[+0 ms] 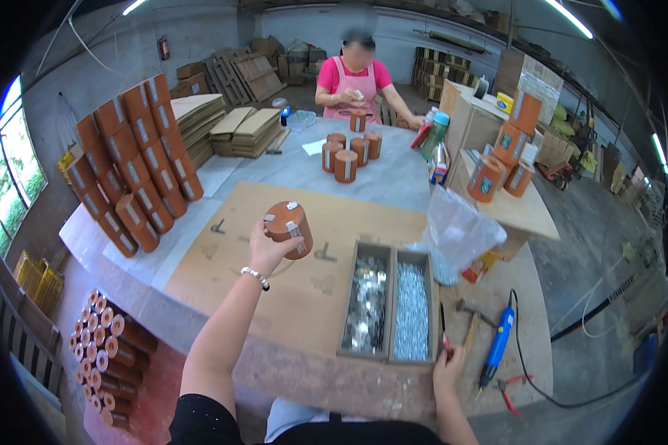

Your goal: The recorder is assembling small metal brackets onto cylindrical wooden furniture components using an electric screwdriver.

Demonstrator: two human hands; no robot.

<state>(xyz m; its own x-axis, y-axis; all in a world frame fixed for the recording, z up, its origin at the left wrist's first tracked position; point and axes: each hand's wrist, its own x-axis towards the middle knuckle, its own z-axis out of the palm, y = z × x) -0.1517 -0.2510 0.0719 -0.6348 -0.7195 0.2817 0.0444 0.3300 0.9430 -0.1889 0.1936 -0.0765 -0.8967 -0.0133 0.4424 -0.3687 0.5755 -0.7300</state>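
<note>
My left hand (267, 248) is wrapped round a reddish-brown cylindrical canister (289, 222), held up above the brown cardboard sheet. Small silvery metal pieces show on the canister's top, and a metal clasp runs down its side near my thumb. At the table's near edge, my right hand (448, 365) is closed round the red end of a slim screwdriver (444, 330), whose dark shaft points away from me. Left of it stands a two-part grey tray (387, 356). One compartment holds shiny metal plates (367, 297), the other silvery pins or nails (410, 311).
A hammer (470, 330), blue corded power tool (499, 341) and red pliers (511, 393) lie at right. Stacked canisters (141, 141) rise at left; others (345, 167) stand mid-table. A clear plastic bag (460, 226) sits beyond the tray. Across the table, a person (356, 81) works.
</note>
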